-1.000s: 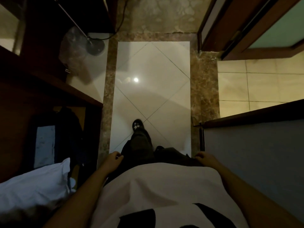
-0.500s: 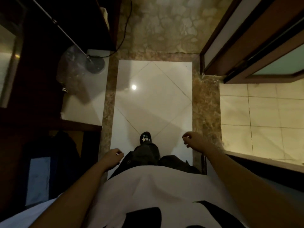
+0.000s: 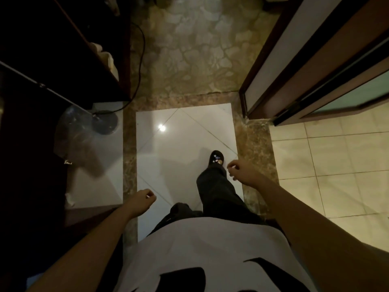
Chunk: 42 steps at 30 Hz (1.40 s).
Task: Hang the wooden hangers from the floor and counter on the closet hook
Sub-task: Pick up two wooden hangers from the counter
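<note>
No wooden hangers or closet hook in frame, so nothing to grab yet. Left hand (image 3: 141, 202) and right hand (image 3: 242, 172) are both empty, fingers loosely curled, I'd guess just arm swing from walking. Black shoe (image 3: 216, 159) is planted mid-frame on the glossy white floor (image 3: 185, 140), which has a mottled brown stone border. There's a dark wood cabinet (image 3: 63, 49) upper left.
</note>
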{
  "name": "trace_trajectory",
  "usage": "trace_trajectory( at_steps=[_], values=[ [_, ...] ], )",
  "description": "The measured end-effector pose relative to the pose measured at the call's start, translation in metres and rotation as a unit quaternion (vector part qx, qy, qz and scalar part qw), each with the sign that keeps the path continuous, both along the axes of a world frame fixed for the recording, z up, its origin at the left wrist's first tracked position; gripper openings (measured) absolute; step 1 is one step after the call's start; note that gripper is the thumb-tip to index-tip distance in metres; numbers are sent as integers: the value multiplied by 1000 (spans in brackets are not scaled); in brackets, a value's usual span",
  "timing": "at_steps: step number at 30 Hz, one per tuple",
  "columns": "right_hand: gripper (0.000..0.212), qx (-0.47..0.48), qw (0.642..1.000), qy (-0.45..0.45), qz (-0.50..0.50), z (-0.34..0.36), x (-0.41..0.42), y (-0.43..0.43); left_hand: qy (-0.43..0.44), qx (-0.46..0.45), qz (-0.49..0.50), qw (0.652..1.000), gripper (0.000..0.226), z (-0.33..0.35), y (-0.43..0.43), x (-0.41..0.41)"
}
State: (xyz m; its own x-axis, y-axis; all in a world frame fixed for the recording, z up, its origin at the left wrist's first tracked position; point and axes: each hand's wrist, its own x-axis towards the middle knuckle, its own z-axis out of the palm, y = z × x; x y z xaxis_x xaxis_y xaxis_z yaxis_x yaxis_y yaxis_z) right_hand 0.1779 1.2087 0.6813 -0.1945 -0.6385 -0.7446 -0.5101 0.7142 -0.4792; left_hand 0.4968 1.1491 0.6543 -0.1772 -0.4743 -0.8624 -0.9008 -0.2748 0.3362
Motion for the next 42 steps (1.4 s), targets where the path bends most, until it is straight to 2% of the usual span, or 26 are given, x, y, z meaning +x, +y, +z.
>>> trace_trajectory(
  at_steps=[5, 8, 13, 17, 21, 24, 30, 35, 42],
  values=[
    [28, 57, 997, -4, -57, -15, -86, -20, 0, 1, -7, 1000, 27, -6, -64, -83],
    [30, 77, 994, 9, -76, -15, -135, -34, 2, 0, -49, 999, 30, 0, -103, -148],
    [31, 112, 989, 13, -91, -10, -194, -67, 71, -38, -50, 996, 30, 21, -168, -255],
    [29, 118, 990, 9, -81, -9, -220, -109, 111, -43, -53, 992, 30, 34, -216, -298],
    [20, 108, 993, 1, -54, -9, -231, -170, 79, -40, -34, 995, 29, 27, -260, -291],
    [24, 94, 995, -11, -32, -14, -233, -229, 39, -25, -2, 999, 26, 17, -287, -265],
    [28, 32, 998, -34, 39, -7, -214, -402, -31, 1, 118, 992, 19, -2, -361, -192],
    [29, -11, 994, -31, 102, 18, -196, -531, -13, 1, 214, 977, 13, 3, -437, -176],
    [26, -25, 992, -36, 120, 27, -207, -641, 23, -24, 204, 978, 12, 12, -545, -220]
  ],
)
